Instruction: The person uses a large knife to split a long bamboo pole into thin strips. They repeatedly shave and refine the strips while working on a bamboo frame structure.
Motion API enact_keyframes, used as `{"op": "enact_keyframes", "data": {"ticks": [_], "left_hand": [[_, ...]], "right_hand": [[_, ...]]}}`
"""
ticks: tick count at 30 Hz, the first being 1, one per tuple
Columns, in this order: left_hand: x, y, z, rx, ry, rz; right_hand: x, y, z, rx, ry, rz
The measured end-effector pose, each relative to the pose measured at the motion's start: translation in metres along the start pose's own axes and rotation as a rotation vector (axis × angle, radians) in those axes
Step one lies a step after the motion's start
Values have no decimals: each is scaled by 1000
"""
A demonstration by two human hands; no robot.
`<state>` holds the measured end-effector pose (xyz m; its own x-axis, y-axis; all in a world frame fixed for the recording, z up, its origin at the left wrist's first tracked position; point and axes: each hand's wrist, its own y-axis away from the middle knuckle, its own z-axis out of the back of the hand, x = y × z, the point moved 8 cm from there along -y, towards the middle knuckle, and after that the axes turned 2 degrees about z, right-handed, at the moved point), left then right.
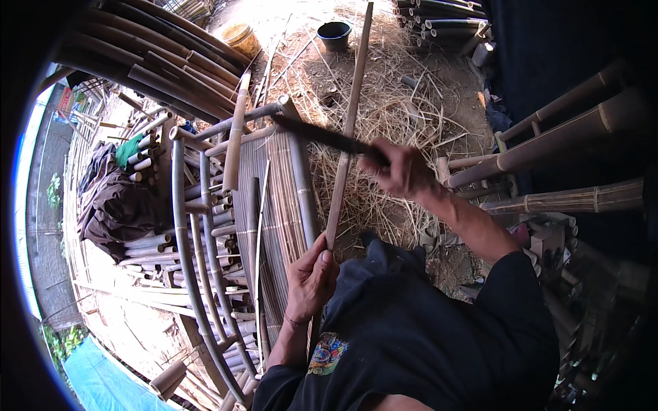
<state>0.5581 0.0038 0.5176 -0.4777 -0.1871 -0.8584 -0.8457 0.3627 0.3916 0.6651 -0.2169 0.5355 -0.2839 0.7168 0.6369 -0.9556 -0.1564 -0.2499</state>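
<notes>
The left hand [312,277] has its grip pressed around the lower end of a long thin bamboo strip [347,123], thumb on top and fingers curled beneath it. From this grip the strip runs up and away, slightly tilted to the right, until its far end nears the top of the view.

The right hand [397,168] sits higher and to the right of the left hand, its grip clenched on the handle of a long dark blade [322,135]. The blade stretches out leftward from that fist and crosses the strip just beside the knuckles; whether its edge touches the strip cannot be told.

Just left of the left hand lies a bamboo furniture frame [240,205] with curved grey poles and a panel of fine slats, the blade's tip reaching over its upper rail. Beyond the frame, further left, short cut bamboo tubes [154,243] are stacked, with a dark bundle of cloth [113,202] beside them. Under the right hand and above it the ground is covered with dry shavings and straw [391,103]. Well beyond the strip's far end stand a black bucket [334,34] and a yellowish tub [241,38]. To the right of the right hand, thick bamboo poles [562,133] lean across. Below both hands is the person's dark clothing [425,342], and a blue tarp [103,380] lies at the lower left.
</notes>
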Motion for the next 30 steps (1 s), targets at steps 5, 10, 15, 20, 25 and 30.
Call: {"op": "enact_keyframes", "data": {"ticks": [5, 10, 15, 20, 25, 30], "left_hand": [[8, 12, 5, 37, -20, -19], [11, 27, 6, 61, -55, -24], [30, 66, 29, 77, -174, -13], [56, 107, 55, 86, -118, 38], [65, 110, 62, 86, 35, 81], [16, 15, 10, 130, 219, 111]], "right_hand": [[4, -3, 14, -114, 12, 75], [-28, -25, 48, -152, 189, 24], [-77, -42, 99, -277, 238, -82], [-112, -60, 158, -260, 284, -245], [-160, -63, 208, -418, 131, -464], [-15, -25, 59, -116, 101, 83]]}}
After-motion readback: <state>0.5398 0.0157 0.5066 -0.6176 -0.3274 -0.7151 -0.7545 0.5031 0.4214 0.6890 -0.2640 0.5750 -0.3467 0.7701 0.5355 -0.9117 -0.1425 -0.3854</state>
